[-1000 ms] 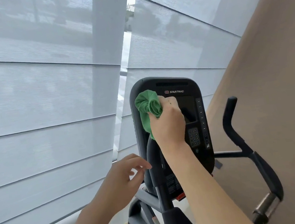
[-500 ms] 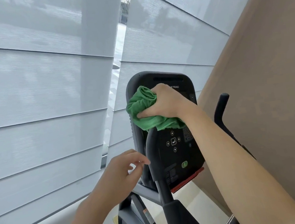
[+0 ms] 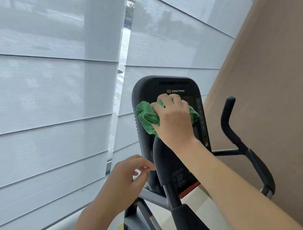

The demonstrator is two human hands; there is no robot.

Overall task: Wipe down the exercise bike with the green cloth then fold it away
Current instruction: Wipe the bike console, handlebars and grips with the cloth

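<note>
The exercise bike's black console stands upright in the middle of the view, marked STAR TRAC. My right hand grips the bunched green cloth and presses it against the console's screen, hiding most of the display. My left hand hovers lower left of the console with loosely bent fingers, holding nothing, its fingertips close to the black left handlebar post. The right handlebar rises on the far side.
White roller blinds cover the windows to the left and behind the bike, with a narrow gap between them. A beige wall stands close on the right. Pale floor shows below the console.
My right hand has swept the cloth across the console, from the left edge up over the top and back down onto the screen. The left hand stayed hovering by the post.
</note>
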